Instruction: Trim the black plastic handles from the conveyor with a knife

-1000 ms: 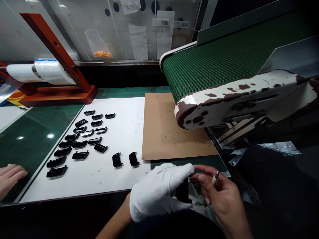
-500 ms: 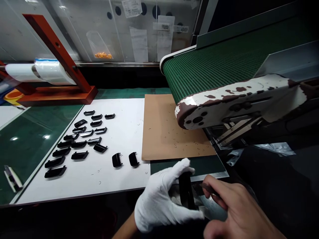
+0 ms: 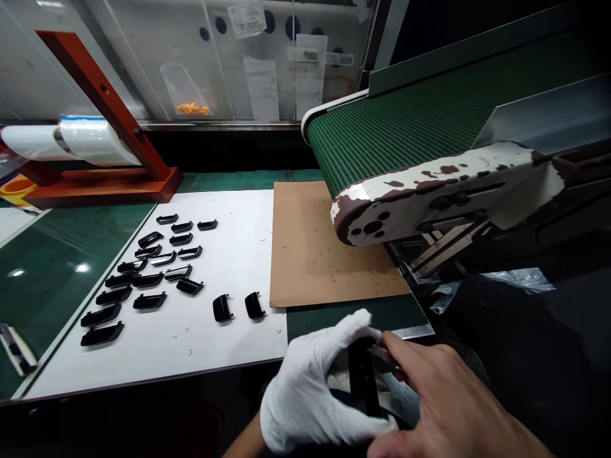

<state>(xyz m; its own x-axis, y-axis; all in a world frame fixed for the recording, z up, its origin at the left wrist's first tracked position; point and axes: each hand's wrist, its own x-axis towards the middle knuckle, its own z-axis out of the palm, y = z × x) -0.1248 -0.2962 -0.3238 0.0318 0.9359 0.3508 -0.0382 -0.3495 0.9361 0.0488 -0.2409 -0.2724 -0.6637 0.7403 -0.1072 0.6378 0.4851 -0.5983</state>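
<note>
My left hand (image 3: 312, 381), in a white glove, is wrapped round a narrow black plastic part (image 3: 363, 381) held upright below the table's front edge. My bare right hand (image 3: 446, 401) is closed on a thin metal tool (image 3: 384, 353) whose tip touches the top of that part. On the white sheet (image 3: 224, 254) lie several matching black parts (image 3: 143, 273) in rows, and two more black parts (image 3: 237, 306) sit apart, nearer my hands.
A green conveyor belt (image 3: 405, 127) with a worn white end frame (image 3: 429, 197) overhangs a brown cardboard sheet (image 3: 310, 248). An orange wooden stand (image 3: 102, 159) holding a plastic film roll (image 3: 71, 137) stands at the back left. A small tool (image 3: 16, 350) lies on the green mat at left.
Another person's hand at the far left has withdrawn, leaving a small tool on the mat. My right hand has closed in on the black part with the metal tool.
</note>
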